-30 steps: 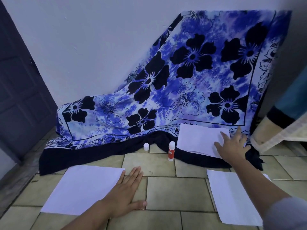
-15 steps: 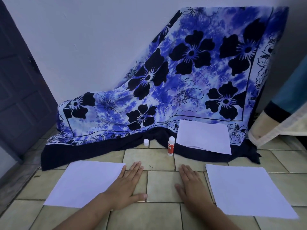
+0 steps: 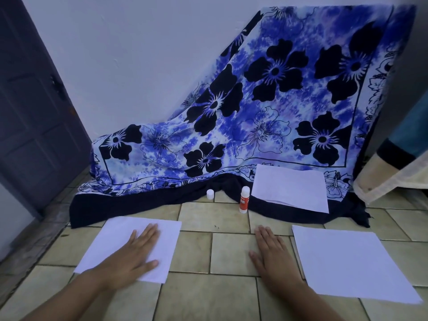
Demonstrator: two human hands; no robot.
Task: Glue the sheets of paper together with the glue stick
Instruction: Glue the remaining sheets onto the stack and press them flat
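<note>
Left hand point(image 3: 133, 258) lies flat on the left sheet point(image 3: 115, 235), fingers straight, grasping nothing. Right hand point(image 3: 273, 256) lies flat and released on the tiled floor point(image 3: 229, 251), just beside the right sheet point(image 3: 352, 262). Glue stick point(image 3: 244, 200) stands upright between a white cap point(image 3: 210, 194) and a third sheet point(image 3: 289, 191) on the floral cloth point(image 3: 278, 100) — red label, writing illegible.

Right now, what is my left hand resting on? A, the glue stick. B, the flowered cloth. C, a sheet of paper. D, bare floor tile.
C: the left hand lies flat on the near-left sheet of paper, fingers straight; the glue stick stands untouched farther back.
</note>
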